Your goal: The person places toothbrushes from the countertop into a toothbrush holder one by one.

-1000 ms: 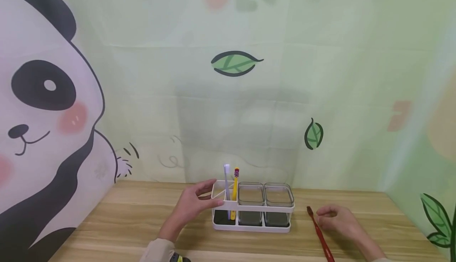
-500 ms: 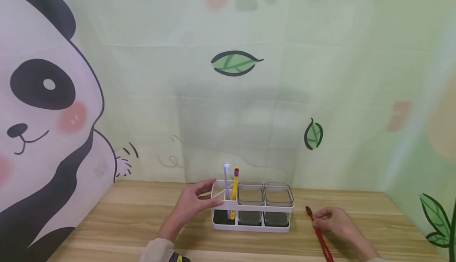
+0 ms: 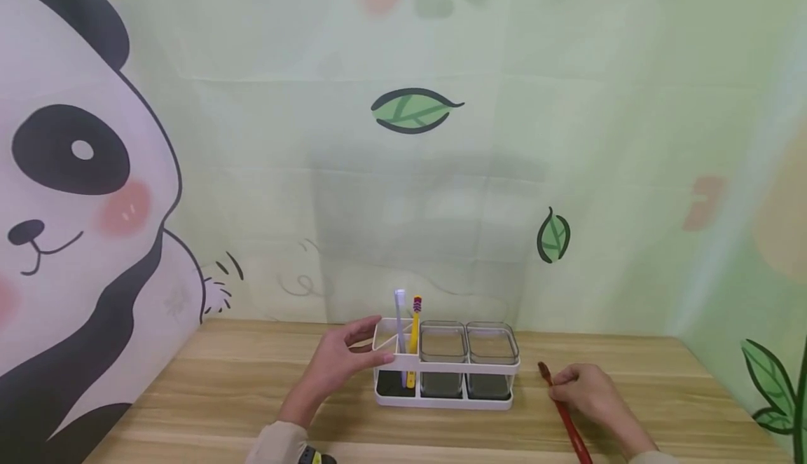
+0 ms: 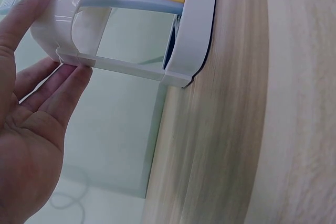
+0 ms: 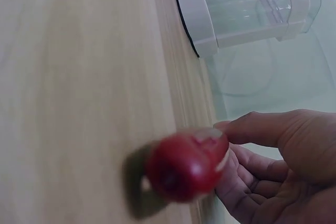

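A white toothbrush holder (image 3: 469, 366) stands on the table, gripped at its left end by my left hand (image 3: 337, 360), thumb in front and fingers behind. Its left section contains an upright pale purple toothbrush (image 3: 400, 317) and a yellow toothbrush (image 3: 413, 339). Two clear cups sit in the other sections, the right cup (image 3: 490, 359) at the end. To the right of the holder, my right hand (image 3: 592, 397) pinches a red toothbrush (image 3: 570, 429) near its head. In the right wrist view the red toothbrush's handle end (image 5: 184, 166) looms large and blurred, just above the wood.
The wooden table (image 3: 221, 394) carries the holder. Behind it hangs a pale green cloth (image 3: 271, 134) printed with a panda (image 3: 82, 190) and leaves. A dark watch (image 3: 315, 455) shows at my left wrist.
My right hand has moved slightly left onto the red toothbrush and now pinches it; its head has shifted a little left. My left hand stays on the holder.
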Action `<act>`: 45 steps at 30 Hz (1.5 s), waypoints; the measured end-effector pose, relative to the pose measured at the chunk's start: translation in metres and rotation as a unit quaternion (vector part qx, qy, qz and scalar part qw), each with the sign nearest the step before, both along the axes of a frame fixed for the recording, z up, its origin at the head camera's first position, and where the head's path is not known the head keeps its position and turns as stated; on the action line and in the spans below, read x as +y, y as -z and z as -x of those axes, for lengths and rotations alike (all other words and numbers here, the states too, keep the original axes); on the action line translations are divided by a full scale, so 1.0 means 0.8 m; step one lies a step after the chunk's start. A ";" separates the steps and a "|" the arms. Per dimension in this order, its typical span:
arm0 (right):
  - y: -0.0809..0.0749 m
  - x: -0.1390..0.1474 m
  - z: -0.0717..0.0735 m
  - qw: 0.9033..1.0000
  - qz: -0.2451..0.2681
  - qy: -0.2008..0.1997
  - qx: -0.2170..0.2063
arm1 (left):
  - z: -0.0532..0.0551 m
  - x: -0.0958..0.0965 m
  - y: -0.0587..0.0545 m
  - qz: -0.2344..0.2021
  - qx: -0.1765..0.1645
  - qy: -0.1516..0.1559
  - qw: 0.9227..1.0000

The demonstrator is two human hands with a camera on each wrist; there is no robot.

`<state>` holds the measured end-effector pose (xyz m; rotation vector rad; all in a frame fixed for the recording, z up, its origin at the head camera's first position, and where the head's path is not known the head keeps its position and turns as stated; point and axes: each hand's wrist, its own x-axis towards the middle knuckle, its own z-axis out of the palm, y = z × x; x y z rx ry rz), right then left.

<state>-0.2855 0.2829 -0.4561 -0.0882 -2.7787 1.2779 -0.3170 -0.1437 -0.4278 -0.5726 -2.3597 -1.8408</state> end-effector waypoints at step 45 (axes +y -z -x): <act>-0.086 0.007 -0.019 0.997 0.078 -0.026 0.003 | 0.002 -0.001 0.004 -0.004 -0.007 0.003 1.000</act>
